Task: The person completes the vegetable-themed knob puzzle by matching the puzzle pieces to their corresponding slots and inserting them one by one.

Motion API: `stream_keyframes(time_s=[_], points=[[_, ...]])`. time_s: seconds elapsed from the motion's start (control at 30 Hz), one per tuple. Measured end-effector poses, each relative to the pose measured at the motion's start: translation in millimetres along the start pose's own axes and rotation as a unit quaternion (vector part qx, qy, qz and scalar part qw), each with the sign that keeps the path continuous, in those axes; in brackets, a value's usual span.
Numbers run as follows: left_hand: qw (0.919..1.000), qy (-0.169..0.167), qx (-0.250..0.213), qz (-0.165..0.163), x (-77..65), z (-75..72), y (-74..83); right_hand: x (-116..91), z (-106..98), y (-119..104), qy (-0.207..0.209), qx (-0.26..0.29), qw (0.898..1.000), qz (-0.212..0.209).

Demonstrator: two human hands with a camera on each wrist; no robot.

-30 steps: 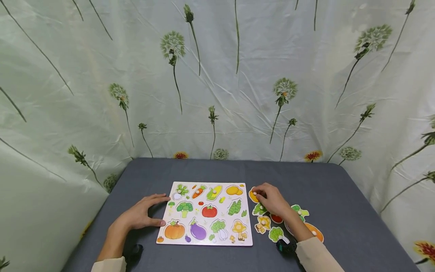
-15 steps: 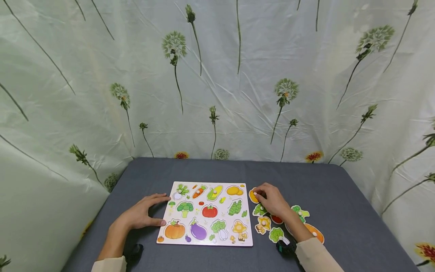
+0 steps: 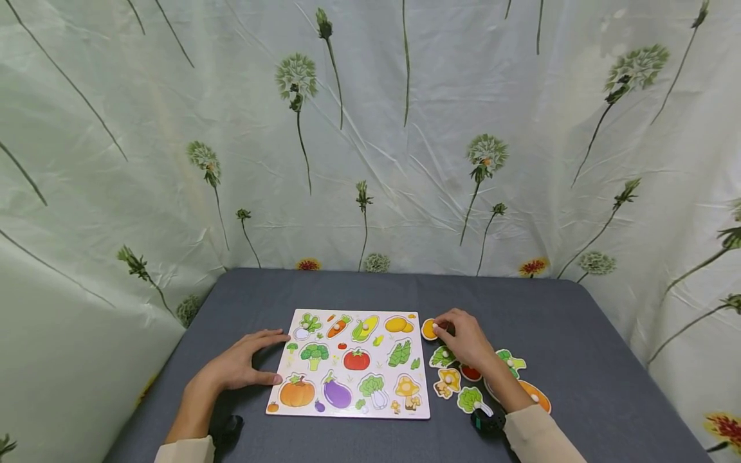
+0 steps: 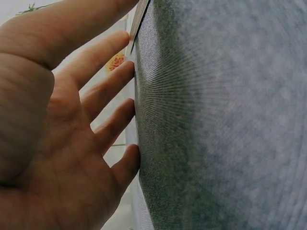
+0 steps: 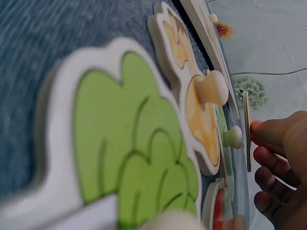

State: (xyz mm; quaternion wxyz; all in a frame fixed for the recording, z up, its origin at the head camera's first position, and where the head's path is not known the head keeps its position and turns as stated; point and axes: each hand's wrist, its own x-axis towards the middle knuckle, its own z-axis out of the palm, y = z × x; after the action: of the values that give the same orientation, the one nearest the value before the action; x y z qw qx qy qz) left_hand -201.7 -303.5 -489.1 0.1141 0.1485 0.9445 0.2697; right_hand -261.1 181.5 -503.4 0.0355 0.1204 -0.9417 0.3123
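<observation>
My right hand (image 3: 463, 337) pinches the knob of a rounded orange-yellow puzzle piece (image 3: 428, 330) by the board's upper right corner. In the right wrist view that piece (image 5: 248, 132) shows edge-on, raised off the cloth. A pale puzzle board (image 3: 347, 413) with printed vegetables lies flat in front of me. Its carrot (image 3: 338, 327) and corn (image 3: 365, 328) bear knobs. My left hand (image 3: 240, 363) has its fingers spread, thumb and fingertips touching the board's left edge. In the left wrist view, the fingers (image 4: 108, 91) look extended along the cloth.
Right of the board lie loose knobbed pieces: a green leafy one (image 3: 442, 356), a mushroom (image 3: 448, 382), a lettuce (image 3: 470, 399), a red one (image 3: 471, 372), a broccoli (image 3: 512, 362) and an orange one (image 3: 535, 395). My right forearm partly covers some. A floral curtain (image 3: 370, 128) hangs behind the dark table.
The orange-yellow piece has shifted slightly left and up in my right hand, clear of the green leafy piece. My left hand and the board stay put.
</observation>
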Motion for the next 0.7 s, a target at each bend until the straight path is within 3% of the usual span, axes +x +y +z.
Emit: stream_keyframes(time_s=[0.7], points=[[0.9999, 0.004, -0.001, 0.016, -0.5, -1.3, 0.1, 4, 6, -29, 0.011, 0.023, 1.000, -0.019]])
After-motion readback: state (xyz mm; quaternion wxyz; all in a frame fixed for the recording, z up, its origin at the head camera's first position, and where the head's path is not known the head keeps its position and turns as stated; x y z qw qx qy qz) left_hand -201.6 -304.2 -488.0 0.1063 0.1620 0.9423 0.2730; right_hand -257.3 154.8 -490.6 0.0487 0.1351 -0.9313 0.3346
